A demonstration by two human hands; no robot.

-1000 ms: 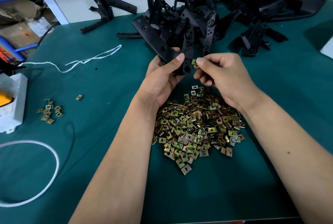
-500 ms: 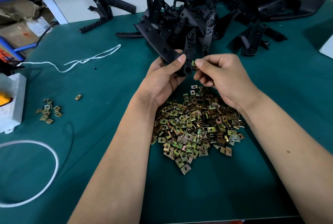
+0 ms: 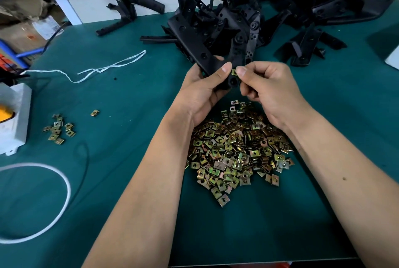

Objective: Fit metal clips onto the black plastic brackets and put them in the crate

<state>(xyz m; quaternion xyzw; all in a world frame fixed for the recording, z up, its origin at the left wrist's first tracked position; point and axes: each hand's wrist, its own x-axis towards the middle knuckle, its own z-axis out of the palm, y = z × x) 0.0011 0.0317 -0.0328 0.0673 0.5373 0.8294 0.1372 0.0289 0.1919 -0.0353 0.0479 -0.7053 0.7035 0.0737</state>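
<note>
My left hand (image 3: 203,93) grips a black plastic bracket (image 3: 194,43) near its lower end, thumb across the front. My right hand (image 3: 269,88) pinches a small brass-coloured metal clip (image 3: 233,71) between thumb and forefinger, pressed against the bracket's end just above a round hole. A large heap of loose metal clips (image 3: 237,149) lies on the green table below both hands. More black brackets (image 3: 291,8) are piled at the back of the table. No crate is in view.
A single bracket (image 3: 133,10) lies at the back left. A small group of clips (image 3: 58,129) and one stray clip (image 3: 94,113) sit left. White string (image 3: 103,69), a white strap loop (image 3: 62,198) and a white box (image 3: 15,116) occupy the left side.
The clip in my right hand has moved closer onto the bracket's end. Both hands have stayed nearly in place.
</note>
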